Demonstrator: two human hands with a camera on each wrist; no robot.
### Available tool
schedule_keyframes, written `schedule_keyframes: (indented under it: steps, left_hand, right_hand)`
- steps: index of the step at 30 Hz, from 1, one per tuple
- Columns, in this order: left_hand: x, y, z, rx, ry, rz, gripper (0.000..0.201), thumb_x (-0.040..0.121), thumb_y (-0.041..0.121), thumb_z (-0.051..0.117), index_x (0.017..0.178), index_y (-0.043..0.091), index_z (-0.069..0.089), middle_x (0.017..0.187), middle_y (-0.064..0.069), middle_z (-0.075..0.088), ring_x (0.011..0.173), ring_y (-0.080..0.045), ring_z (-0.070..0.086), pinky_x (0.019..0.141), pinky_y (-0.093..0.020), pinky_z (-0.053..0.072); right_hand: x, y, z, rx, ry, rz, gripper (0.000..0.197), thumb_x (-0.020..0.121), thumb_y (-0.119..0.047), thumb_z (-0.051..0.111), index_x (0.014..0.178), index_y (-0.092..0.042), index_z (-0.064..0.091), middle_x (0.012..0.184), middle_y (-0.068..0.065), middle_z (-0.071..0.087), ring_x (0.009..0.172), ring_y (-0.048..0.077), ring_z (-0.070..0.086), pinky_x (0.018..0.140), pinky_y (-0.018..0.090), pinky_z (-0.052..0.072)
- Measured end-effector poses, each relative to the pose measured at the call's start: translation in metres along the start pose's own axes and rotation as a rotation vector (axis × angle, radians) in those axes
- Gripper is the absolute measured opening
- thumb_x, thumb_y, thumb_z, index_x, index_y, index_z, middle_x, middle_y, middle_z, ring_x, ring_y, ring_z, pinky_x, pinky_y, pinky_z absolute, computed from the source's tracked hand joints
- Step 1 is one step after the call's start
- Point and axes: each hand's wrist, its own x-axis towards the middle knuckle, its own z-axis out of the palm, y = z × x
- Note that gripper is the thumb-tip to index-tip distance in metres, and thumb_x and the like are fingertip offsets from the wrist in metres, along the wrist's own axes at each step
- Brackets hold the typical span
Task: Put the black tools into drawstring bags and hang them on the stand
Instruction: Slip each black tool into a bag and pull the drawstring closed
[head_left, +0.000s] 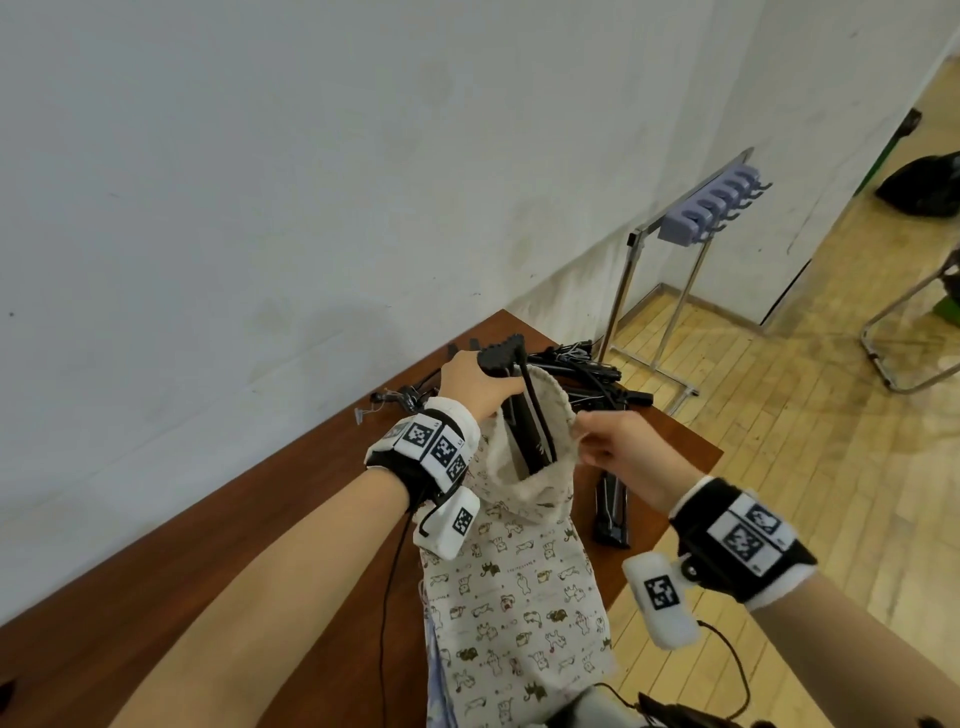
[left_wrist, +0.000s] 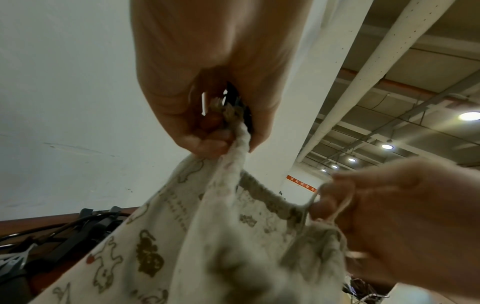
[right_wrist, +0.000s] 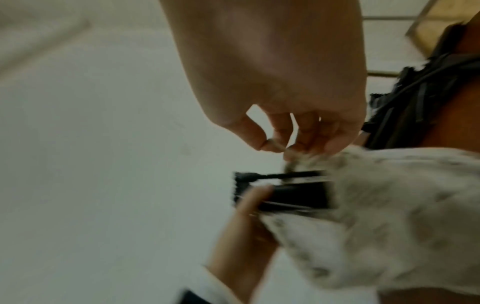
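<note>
A white drawstring bag (head_left: 519, 597) with small animal prints hangs open-mouthed over the brown table (head_left: 234, 545). A black tool (head_left: 530, 426) stands in it, its toothed head sticking out above the rim. My left hand (head_left: 478, 384) grips the tool's upper end together with the bag's near rim; the left wrist view shows the fingers (left_wrist: 207, 142) bunching the cloth (left_wrist: 207, 236). My right hand (head_left: 608, 441) pinches the opposite rim and its cord (left_wrist: 335, 205). The blurred right wrist view shows the same tool (right_wrist: 291, 195) entering the bag (right_wrist: 389, 216).
Several more black tools (head_left: 587, 374) lie piled at the table's far end, and one (head_left: 613, 509) lies by the right edge. A metal stand (head_left: 691, 244) with a row of grey-blue hooks (head_left: 717, 202) is on the wooden floor beyond. A white wall runs along the left.
</note>
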Motion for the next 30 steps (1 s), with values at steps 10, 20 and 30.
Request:
schedule_keyframes:
  steps: [10, 20, 30]
  left_hand:
    - [-0.014, -0.003, 0.008, 0.013, 0.044, 0.053, 0.016, 0.073, 0.019, 0.074, 0.076, 0.004, 0.07, 0.069, -0.006, 0.067, 0.068, -0.025, 0.066, 0.066, -0.035, 0.058]
    - [-0.012, -0.003, -0.003, 0.202, -0.182, 0.125, 0.029, 0.076, 0.023, 0.075, 0.104, 0.018, 0.067, 0.087, 0.004, 0.069, 0.078, -0.014, 0.064, 0.066, -0.025, 0.051]
    - [0.0, -0.033, -0.038, 0.163, -0.182, -0.231, 0.027, 0.082, 0.004, 0.067, 0.058, 0.009, 0.058, 0.054, -0.006, 0.053, 0.047, -0.019, 0.052, 0.053, -0.027, 0.052]
  right_hand:
    - [-0.046, -0.108, -0.005, 0.36, -0.236, -0.115, 0.015, 0.088, -0.013, 0.051, 0.1, -0.006, 0.051, 0.07, -0.001, 0.04, 0.06, 0.01, 0.031, 0.071, 0.027, 0.041]
    - [0.024, -0.086, 0.042, -0.786, -0.201, -0.405, 0.103, 0.079, -0.034, 0.077, 0.153, -0.032, 0.005, 0.142, -0.002, 0.043, 0.109, 0.015, 0.059, 0.086, 0.02, 0.047]
    - [0.038, -0.078, 0.041, -0.577, -0.168, -0.392, 0.101, 0.083, -0.027, 0.075, 0.153, -0.034, 0.003, 0.16, -0.002, 0.015, 0.144, 0.021, 0.025, 0.096, 0.026, 0.034]
